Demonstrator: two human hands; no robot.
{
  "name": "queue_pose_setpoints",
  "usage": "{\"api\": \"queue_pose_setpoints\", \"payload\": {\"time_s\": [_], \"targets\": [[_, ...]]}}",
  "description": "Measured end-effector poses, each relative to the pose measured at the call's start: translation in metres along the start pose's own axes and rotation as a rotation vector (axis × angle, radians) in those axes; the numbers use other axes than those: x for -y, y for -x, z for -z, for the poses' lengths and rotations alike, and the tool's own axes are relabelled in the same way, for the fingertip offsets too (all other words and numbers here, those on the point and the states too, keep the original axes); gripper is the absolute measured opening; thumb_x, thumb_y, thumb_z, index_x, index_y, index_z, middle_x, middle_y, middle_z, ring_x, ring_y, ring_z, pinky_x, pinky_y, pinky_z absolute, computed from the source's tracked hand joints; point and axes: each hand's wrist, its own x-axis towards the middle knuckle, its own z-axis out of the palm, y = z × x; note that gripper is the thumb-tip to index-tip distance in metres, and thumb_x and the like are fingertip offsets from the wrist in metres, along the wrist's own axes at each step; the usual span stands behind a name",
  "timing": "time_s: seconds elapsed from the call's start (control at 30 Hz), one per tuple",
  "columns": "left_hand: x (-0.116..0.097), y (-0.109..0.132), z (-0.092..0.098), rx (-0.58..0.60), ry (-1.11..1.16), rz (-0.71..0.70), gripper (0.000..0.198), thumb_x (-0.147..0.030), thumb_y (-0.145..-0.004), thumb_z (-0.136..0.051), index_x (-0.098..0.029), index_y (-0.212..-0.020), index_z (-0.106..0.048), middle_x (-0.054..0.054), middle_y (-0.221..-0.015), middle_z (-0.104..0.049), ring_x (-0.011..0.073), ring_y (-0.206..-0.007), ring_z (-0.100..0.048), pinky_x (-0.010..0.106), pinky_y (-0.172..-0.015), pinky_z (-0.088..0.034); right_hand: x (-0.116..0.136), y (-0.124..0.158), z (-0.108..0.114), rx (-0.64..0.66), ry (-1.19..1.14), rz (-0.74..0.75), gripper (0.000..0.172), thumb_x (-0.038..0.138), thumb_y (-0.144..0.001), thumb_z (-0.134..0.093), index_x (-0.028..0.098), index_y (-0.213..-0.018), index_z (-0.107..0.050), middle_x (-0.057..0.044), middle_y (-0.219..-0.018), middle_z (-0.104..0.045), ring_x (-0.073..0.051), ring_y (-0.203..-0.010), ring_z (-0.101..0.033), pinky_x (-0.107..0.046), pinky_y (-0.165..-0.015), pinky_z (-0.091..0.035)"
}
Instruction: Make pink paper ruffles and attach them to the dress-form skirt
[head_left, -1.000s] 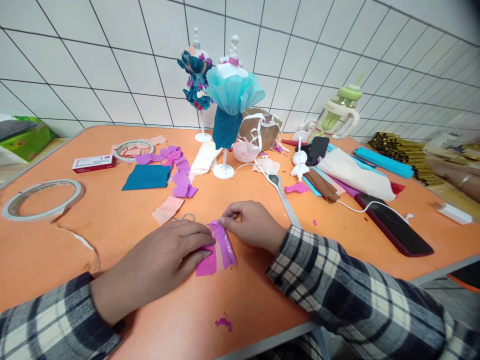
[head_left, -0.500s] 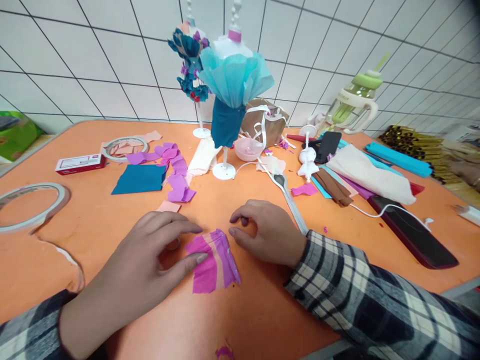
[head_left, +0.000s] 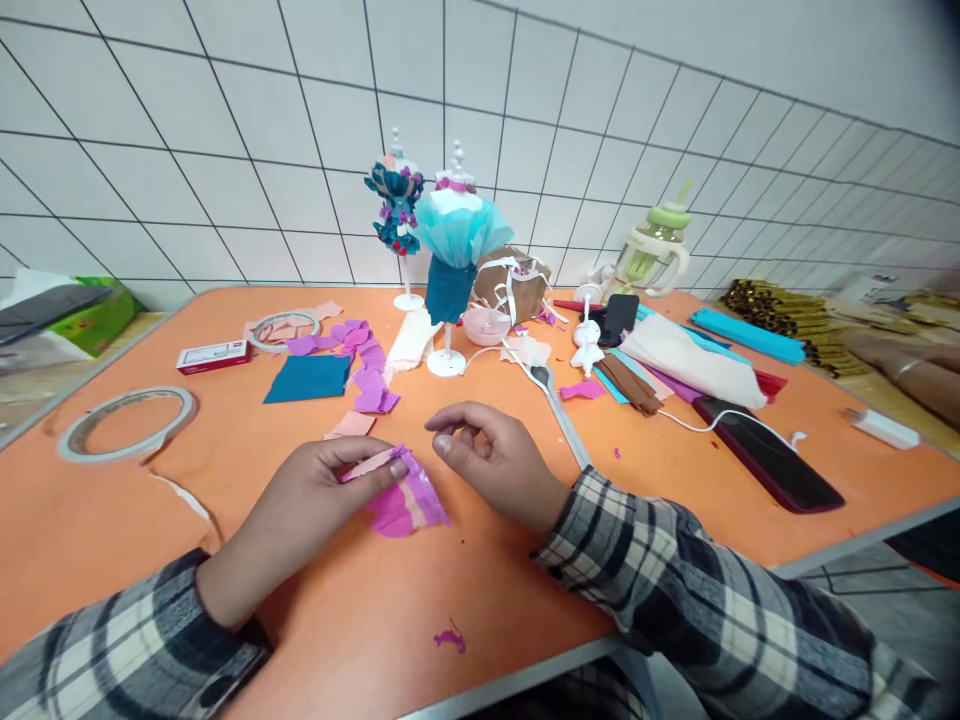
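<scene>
My left hand (head_left: 322,500) pinches a piece of crepe paper (head_left: 409,505) in pink, peach and purple stripes between thumb and fingers. The paper's lower part hangs out to the right of the thumb, just over the table. Close by on the right is my right hand (head_left: 491,460), fingers loosely bent and thumb a little apart from the index finger, holding nothing that I can see. A peach paper square (head_left: 351,425) lies just beyond the left hand. Farther back, a small white dress form (head_left: 457,200) wears a blue paper skirt (head_left: 450,290) with a turquoise ruffle.
On the orange table (head_left: 525,590) are a tape roll (head_left: 75,440), a red-white box (head_left: 214,357), blue paper (head_left: 307,378), purple scraps (head_left: 371,390), scissors (head_left: 559,415) and a phone (head_left: 772,460). A decorated second form (head_left: 397,210) and a bottle (head_left: 652,250) stand behind. Another person's hand (head_left: 915,365) shows at right.
My left hand has closed on the striped paper, which lay flat before, and lifted and tilted it. My right hand stays beside it. The view has shifted, showing more of the table.
</scene>
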Motion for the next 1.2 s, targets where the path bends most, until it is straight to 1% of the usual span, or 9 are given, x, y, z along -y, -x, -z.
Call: {"api": "queue_pose_setpoints", "payload": {"time_s": [0.1,0.23,0.3,0.4,0.5,0.57,0.8,0.93,1.2], "targets": [[-0.002,0.004,0.001,-0.015,0.094,0.003,0.044,-0.063,-0.078,-0.071,-0.02,-0.072,-0.076,0.003,-0.07,-0.074,0.0197,-0.066,-0.064,0.027,-0.059,-0.051,0.007,0.003,-0.007,0.008,-0.107,-0.13,0.021,0.038,-0.086,-0.072,0.018,-0.092,-0.07,0.0,-0.083,-0.07,-0.012,-0.072,-0.06,-0.023,-0.065,-0.045],[-0.003,0.006,-0.001,0.06,0.15,-0.003,0.044,-0.062,-0.081,-0.069,-0.019,-0.074,-0.077,0.003,-0.069,-0.074,0.0193,-0.065,-0.065,0.027,-0.061,-0.053,0.008,0.004,-0.016,0.017,-0.105,-0.151,0.013,0.03,-0.081,-0.074,0.019,-0.08,-0.069,0.003,-0.072,-0.066,-0.011,-0.066,-0.057,-0.021,-0.06,-0.043],[-0.004,0.006,-0.001,0.077,0.189,-0.02,0.041,-0.061,-0.081,-0.07,-0.021,-0.09,-0.079,0.006,-0.084,-0.079,0.0233,-0.078,-0.071,0.031,-0.07,-0.058,0.006,0.004,-0.016,0.011,-0.117,-0.145,0.01,0.028,-0.081,-0.073,0.019,-0.08,-0.069,0.003,-0.071,-0.066,-0.01,-0.063,-0.056,-0.021,-0.058,-0.043],[-0.005,0.005,0.001,-0.003,0.18,-0.044,0.05,-0.058,-0.076,-0.075,-0.023,-0.111,-0.076,0.01,-0.11,-0.08,0.0295,-0.101,-0.073,0.037,-0.086,-0.06,0.003,0.004,-0.015,0.036,-0.143,-0.159,0.007,0.026,-0.082,-0.07,0.019,-0.08,-0.068,0.004,-0.068,-0.065,-0.009,-0.059,-0.055,-0.02,-0.057,-0.043],[-0.008,0.005,0.002,-0.048,0.071,-0.035,0.036,-0.055,-0.077,-0.073,-0.022,-0.09,-0.08,0.008,-0.095,-0.082,0.0285,-0.09,-0.074,0.038,-0.084,-0.059,0.002,0.006,-0.014,0.088,-0.146,-0.163,0.003,0.021,-0.08,-0.068,0.019,-0.079,-0.066,0.005,-0.065,-0.061,-0.008,-0.057,-0.054,-0.02,-0.056,-0.042],[-0.008,0.006,0.003,-0.007,0.068,-0.033,0.028,-0.05,-0.079,-0.072,-0.023,-0.08,-0.081,0.005,-0.084,-0.081,0.0259,-0.081,-0.073,0.037,-0.08,-0.058,0.002,0.007,-0.015,0.121,-0.175,-0.163,0.002,0.019,-0.079,-0.067,0.019,-0.079,-0.065,0.006,-0.064,-0.059,-0.008,-0.057,-0.052,-0.019,-0.055,-0.042],[0.009,0.008,0.003,0.179,0.361,0.065,0.019,-0.04,-0.085,-0.072,-0.025,-0.079,-0.081,-0.003,-0.076,-0.078,0.0176,-0.075,-0.068,0.027,-0.072,-0.054,0.0,0.007,-0.013,0.206,-0.226,-0.181,0.007,0.021,-0.077,-0.067,0.02,-0.075,-0.06,0.006,-0.065,-0.057,-0.009,-0.058,-0.049,-0.021,-0.055,-0.041],[0.01,0.007,0.001,0.176,0.381,0.082,0.019,-0.041,-0.085,-0.073,-0.024,-0.08,-0.081,-0.003,-0.078,-0.078,0.0171,-0.076,-0.067,0.026,-0.073,-0.054,-0.001,0.006,-0.012,0.211,-0.205,-0.188,0.006,0.021,-0.076,-0.065,0.02,-0.074,-0.059,0.006,-0.064,-0.057,-0.009,-0.058,-0.05,-0.021,-0.055,-0.041],[0.001,0.003,-0.003,0.093,0.155,-0.022,0.024,-0.045,-0.08,-0.073,-0.023,-0.078,-0.082,0.002,-0.076,-0.081,0.0198,-0.071,-0.071,0.025,-0.067,-0.055,0.001,0.007,-0.012,0.192,-0.166,-0.225,0.006,0.017,-0.075,-0.065,0.019,-0.072,-0.06,0.006,-0.06,-0.057,-0.009,-0.058,-0.051,-0.019,-0.056,-0.039]]}}
